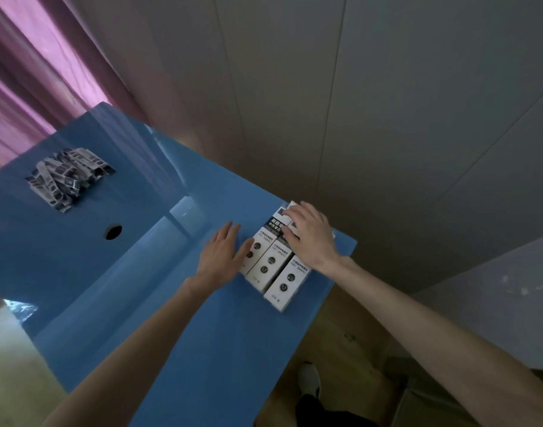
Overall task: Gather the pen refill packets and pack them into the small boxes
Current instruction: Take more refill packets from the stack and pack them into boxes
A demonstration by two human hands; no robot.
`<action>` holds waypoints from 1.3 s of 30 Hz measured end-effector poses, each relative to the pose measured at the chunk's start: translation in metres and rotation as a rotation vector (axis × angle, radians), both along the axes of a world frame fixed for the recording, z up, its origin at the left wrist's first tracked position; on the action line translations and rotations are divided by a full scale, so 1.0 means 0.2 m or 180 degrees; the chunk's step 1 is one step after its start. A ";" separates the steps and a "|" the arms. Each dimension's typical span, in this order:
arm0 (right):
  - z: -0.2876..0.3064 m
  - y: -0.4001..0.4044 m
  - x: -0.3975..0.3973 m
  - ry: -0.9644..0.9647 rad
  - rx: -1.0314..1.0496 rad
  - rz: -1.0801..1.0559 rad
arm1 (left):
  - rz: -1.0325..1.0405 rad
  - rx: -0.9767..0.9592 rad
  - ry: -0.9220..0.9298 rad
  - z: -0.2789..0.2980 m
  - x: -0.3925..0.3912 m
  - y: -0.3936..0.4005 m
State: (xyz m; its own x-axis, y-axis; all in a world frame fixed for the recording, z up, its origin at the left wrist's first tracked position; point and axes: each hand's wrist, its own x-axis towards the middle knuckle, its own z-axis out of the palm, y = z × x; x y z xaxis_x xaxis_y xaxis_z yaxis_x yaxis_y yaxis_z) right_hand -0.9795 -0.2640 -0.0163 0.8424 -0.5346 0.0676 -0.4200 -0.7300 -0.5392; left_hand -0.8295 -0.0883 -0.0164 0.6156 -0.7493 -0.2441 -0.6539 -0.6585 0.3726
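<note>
Grey wall panels and a pink curtain (33, 97) stand behind a glossy blue table (177, 318). Near its right edge, small white boxes (271, 266) lie side by side. The left hand (222, 257) lies flat with fingers straight, its thumb against the leftmost box. The right hand (310, 235) rests on top of the far ends, fingers bent over the box tops. The pile of pen refill packets (68, 177) sits well apart, at the far left of the table, beyond a round hole (113, 232).

Judging by this, the boxes are being squared up or one is being picked out. Steadying the row from the left while lifting one end should keep its neighbours from skewing.

Whether any box is open is hidden under the right hand. How many boxes there are is hard to tell, and the print is too small to read.
</note>
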 end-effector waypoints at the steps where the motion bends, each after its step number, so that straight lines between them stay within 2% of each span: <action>1: -0.01 0.04 0.01 0.0202 -0.0199 0.0166 | -0.0030 0.0101 -0.0104 0.01 0.02 0.05; 6: 0.01 0.26 0.16 0.1074 -0.0645 0.0711 | 0.0068 0.0482 -0.0514 0.08 0.17 0.30; 12: 0.05 0.60 0.32 0.1517 -0.1032 0.0948 | 0.0271 0.0716 -0.0846 0.20 0.38 0.79; 19: 0.08 1.21 0.57 0.1369 -0.0720 0.0594 | 0.0218 0.0919 -0.1203 0.38 0.63 1.56; 22: 0.09 1.52 0.72 0.1348 -0.0827 0.0565 | 0.0153 0.1090 -0.1528 0.44 0.79 1.86; 26: 0.14 1.88 0.92 0.1424 -0.0780 0.0617 | 0.0233 0.1148 -0.1538 0.53 0.94 2.15; 33: 0.23 2.16 1.20 0.1403 -0.0884 0.0655 | 0.0375 0.1021 -0.1558 0.69 1.28 2.41; 39: 0.19 2.14 1.46 0.1467 -0.1067 0.0627 | 0.0326 0.0947 -0.1356 0.56 1.56 2.43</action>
State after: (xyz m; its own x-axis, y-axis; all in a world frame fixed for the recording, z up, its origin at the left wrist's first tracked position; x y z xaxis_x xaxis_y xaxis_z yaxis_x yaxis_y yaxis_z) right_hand -0.6877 0.1635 0.0223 0.9061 -0.3780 -0.1901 -0.3952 -0.9166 -0.0607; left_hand -0.5171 0.3985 0.0964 0.7730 -0.6166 -0.1493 -0.6334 -0.7637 -0.1248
